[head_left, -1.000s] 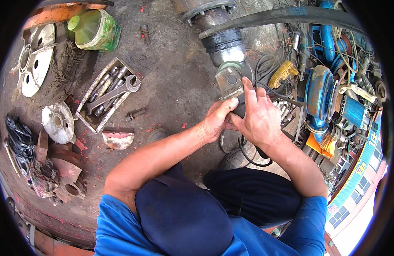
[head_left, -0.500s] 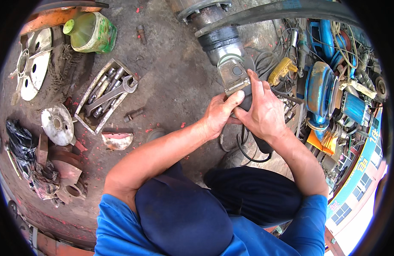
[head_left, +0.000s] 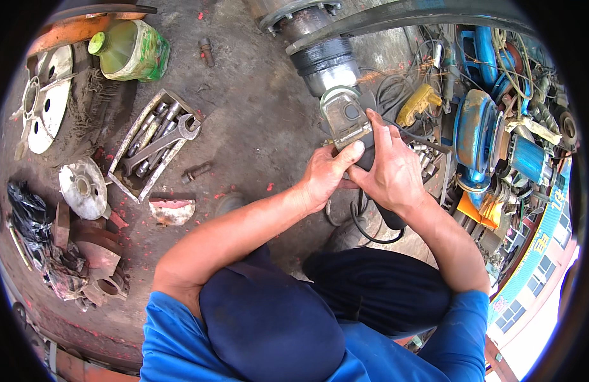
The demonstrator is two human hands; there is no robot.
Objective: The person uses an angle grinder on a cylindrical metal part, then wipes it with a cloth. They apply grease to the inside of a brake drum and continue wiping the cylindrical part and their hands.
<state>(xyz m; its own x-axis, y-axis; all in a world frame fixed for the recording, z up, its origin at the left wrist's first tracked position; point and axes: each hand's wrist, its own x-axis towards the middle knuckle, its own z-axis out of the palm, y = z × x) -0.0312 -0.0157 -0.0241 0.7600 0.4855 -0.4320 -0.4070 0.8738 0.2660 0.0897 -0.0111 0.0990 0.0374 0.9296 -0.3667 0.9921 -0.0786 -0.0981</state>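
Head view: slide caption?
Left hand and right hand hold an angle grinder against a metal cylinder, orange sparks flying.

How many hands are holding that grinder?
2. The left hand is at the left side of the grinder, its thumb on top; the right hand is on the right side. No other hand shows.

The left hand point(head_left: 326, 175) grips, its thumb point(head_left: 349, 153) on top, tip toward the right hand point(head_left: 393, 175). The right fingers point(head_left: 380, 130) stretch forward, close together; the right thumb point(head_left: 358, 174) points inward, just below the left thumb's tip. Behind the fingers, the forearms point(head_left: 243, 230) spread back to bent elbows point(head_left: 173, 279).
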